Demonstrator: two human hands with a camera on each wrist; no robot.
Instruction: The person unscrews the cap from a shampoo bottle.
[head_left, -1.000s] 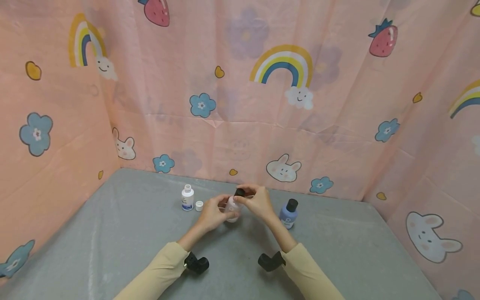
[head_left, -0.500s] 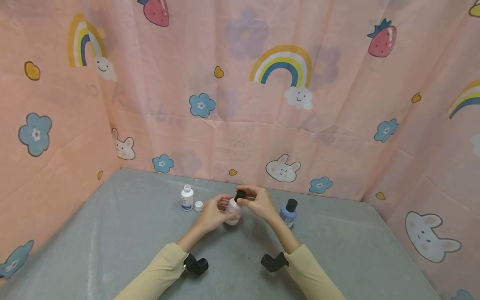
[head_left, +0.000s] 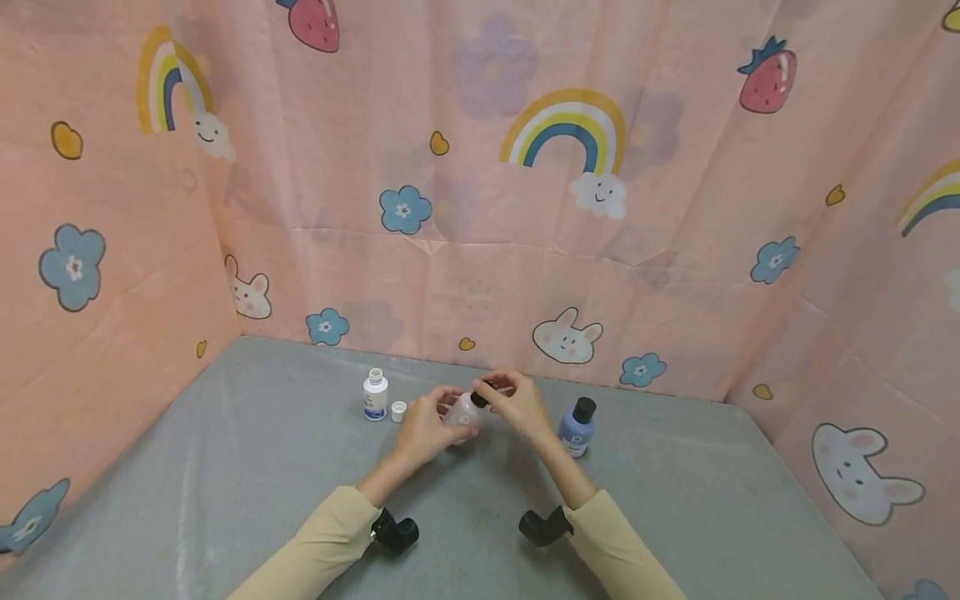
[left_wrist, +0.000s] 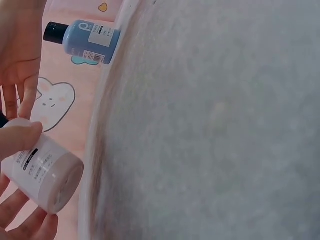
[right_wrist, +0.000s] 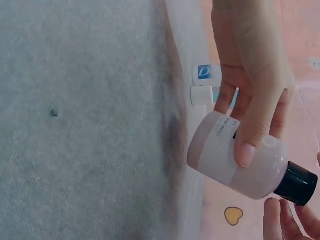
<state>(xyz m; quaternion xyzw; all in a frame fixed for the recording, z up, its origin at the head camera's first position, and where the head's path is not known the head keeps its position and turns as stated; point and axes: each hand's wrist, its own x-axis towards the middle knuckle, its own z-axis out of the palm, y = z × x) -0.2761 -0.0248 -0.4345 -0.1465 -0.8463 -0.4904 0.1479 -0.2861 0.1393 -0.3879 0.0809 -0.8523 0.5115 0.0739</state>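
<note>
A pale pink translucent bottle (head_left: 467,408) with a printed label leans to the right just above the table. My left hand (head_left: 426,427) grips its body, thumb on the near side and fingers behind. At the bottle's neck sits a black cap (head_left: 480,398), which my right hand (head_left: 522,407) pinches between thumb and fingers. The right wrist view shows the cap (right_wrist: 296,184) on the bottle (right_wrist: 212,160), with right fingertips (right_wrist: 272,220) by it. In the left wrist view the bottle's base (left_wrist: 65,185) faces the camera, and the cap is mostly cut off.
Left of my hands stands an uncapped white bottle (head_left: 375,400), its small white cap (head_left: 398,412) beside it. A blue bottle (head_left: 576,430) with a black cap stands by my right forearm. Behind the grey table (head_left: 285,467) hangs a pink patterned curtain (head_left: 480,275).
The pink bottle has gone from nearly upright to tilted, its top swung right. My right hand has stayed at the cap throughout, shifting only slightly.
</note>
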